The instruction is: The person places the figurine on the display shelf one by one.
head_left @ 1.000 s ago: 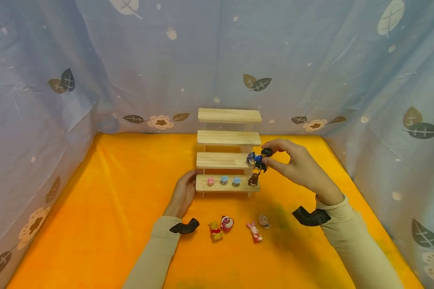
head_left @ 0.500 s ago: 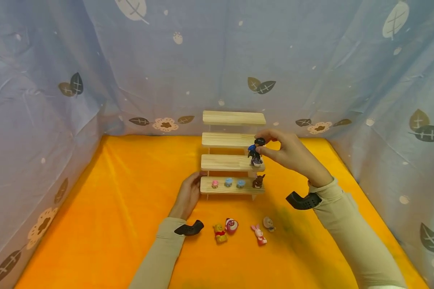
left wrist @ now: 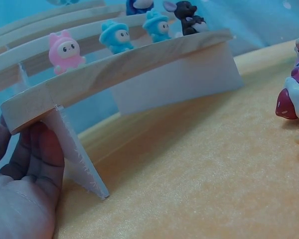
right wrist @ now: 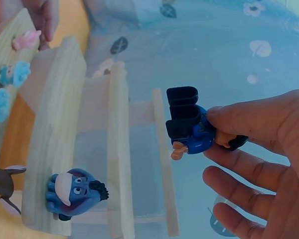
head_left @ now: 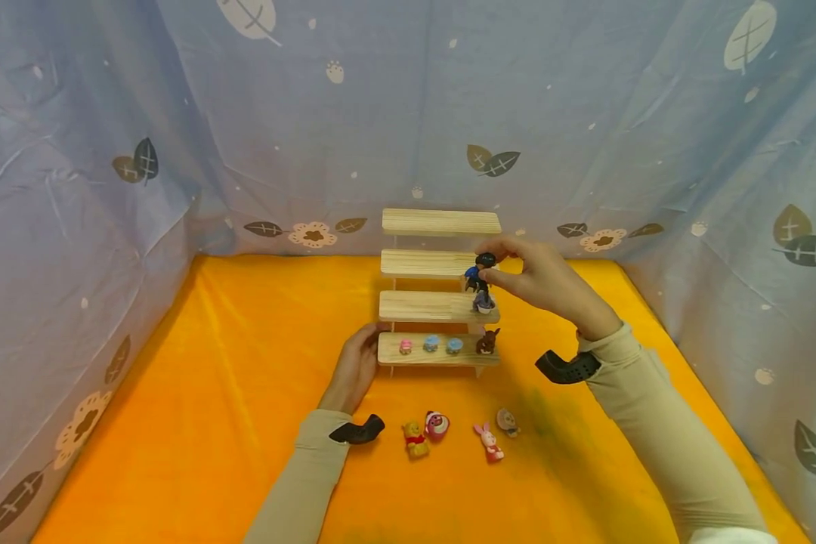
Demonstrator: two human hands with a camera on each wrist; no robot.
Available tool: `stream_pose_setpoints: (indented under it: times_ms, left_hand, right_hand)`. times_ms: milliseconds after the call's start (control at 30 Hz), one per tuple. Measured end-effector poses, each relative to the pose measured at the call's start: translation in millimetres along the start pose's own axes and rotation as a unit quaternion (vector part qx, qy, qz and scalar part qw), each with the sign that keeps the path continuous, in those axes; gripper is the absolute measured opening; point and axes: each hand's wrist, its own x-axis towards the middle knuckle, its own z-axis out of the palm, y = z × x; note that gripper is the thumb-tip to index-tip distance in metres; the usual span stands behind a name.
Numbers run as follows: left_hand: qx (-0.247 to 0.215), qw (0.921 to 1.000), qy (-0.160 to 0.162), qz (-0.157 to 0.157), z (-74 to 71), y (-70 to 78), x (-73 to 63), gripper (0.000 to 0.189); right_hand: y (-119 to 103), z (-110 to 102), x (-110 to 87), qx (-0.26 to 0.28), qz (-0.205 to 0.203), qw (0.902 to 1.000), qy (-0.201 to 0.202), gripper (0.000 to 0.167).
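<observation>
My right hand pinches a toy figure with black hair, a blue top and black legs between thumb and index finger. It hovers near the right end of the second-highest shelf, above a blue donkey figurine on the shelf below. At the left end of the lowest step of a wooden tiered stand, my left hand grips the board, fingers curled beneath it. On that step sit a pink figurine, two blue-hatted figurines and a brown kangaroo figurine.
On the orange cloth before the stand lie a yellow bear figurine, a pink-and-white bear figurine, a pink piglet figurine and a pale figurine. Blue patterned curtain hangs behind and at both sides.
My right hand has carried the toy figure up and back, from beside the donkey to the second-highest shelf's right end. The left hand stays at the stand; the head view has shifted slightly.
</observation>
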Motion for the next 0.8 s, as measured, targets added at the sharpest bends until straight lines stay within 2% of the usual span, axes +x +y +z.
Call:
stream_pose_setpoints:
  times_ms: [367,800]
  left_hand:
    - [-0.007,1.0000,-0.005,0.003,-0.3,-2.3,2.0,0.031]
    - [-0.003,1.0000,0.001,0.009,-0.4,-0.7,1.6,0.032]
  right_hand:
    - [5,10,14.3,0.005,-0.006,0.9998,-0.019,0.034]
    - [14,30,24.4,0.009,-0.033,0.9993,-0.014,0.030]
